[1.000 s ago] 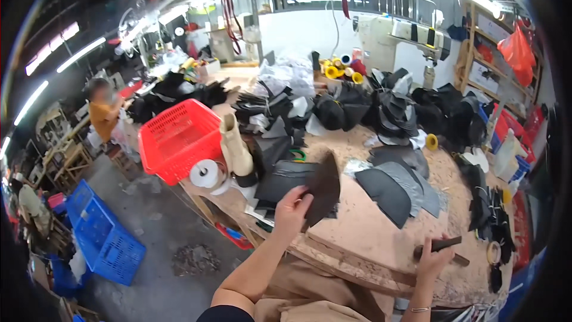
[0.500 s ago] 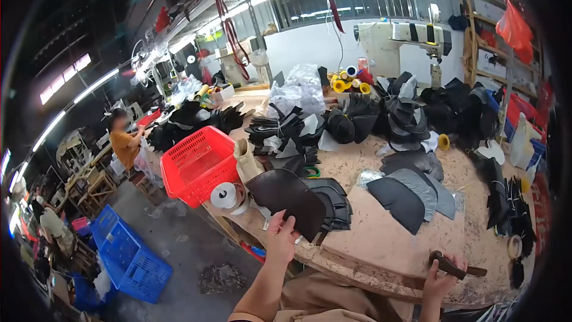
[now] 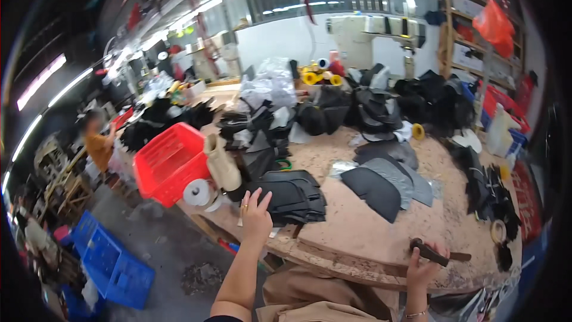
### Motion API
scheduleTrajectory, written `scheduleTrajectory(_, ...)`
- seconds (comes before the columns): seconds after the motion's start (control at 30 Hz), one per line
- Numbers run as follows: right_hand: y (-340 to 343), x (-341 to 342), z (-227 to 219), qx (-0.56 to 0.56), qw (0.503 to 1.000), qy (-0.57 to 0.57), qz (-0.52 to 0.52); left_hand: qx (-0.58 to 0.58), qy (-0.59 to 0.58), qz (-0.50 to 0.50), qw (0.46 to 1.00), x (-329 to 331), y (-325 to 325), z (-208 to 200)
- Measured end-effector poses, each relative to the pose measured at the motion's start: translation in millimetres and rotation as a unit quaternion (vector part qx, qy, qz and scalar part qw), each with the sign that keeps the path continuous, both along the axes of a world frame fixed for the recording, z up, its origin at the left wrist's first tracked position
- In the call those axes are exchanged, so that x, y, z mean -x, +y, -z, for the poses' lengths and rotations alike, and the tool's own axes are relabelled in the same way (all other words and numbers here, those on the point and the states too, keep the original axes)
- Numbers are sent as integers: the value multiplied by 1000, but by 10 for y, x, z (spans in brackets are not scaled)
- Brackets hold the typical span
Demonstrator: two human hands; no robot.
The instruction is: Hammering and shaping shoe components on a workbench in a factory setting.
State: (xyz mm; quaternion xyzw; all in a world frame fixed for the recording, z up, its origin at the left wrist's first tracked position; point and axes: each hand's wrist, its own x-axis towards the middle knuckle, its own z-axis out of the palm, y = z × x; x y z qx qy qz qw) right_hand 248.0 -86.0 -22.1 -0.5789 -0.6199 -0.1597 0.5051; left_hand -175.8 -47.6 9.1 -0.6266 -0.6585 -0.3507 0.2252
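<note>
My left hand [image 3: 257, 210] has its fingers stretched and spread at the left end of a stack of black leather-like pieces [image 3: 295, 198]. Whether its fingertips touch the stack is unclear. In my right hand [image 3: 422, 267], near the front edge of the table, is a short tool [image 3: 430, 253] with a thick dark body and a flat brown end; its exact kind does not show. Between the hands lies a pale board [image 3: 351, 232]. Dark grey cut pieces [image 3: 372, 192] overlap silvery-grey ones beyond it.
A red plastic basket [image 3: 173, 164], a tan upright roll [image 3: 222, 164] and a white spool [image 3: 198, 194] stand at the left. Heaps of black pieces [image 3: 375, 107] line the back. A blue crate [image 3: 116, 262] is on the floor. Another person [image 3: 98, 146] sits far left.
The large dark piece that my left hand held up is out of its grip, and the fingers have spread. The whole view has shifted; my right hand keeps the tool.
</note>
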Motion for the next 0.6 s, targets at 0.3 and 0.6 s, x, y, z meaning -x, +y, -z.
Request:
scheduleTrajectory(0.3,-72,36,-110,17,999,1,-28,99,-72,422,898,-1462,955,-26)
scheduleTrajectory(0.6,-77,-18,-53,16,999,19,-25,289,116,442,841,-2251,1669,-320)
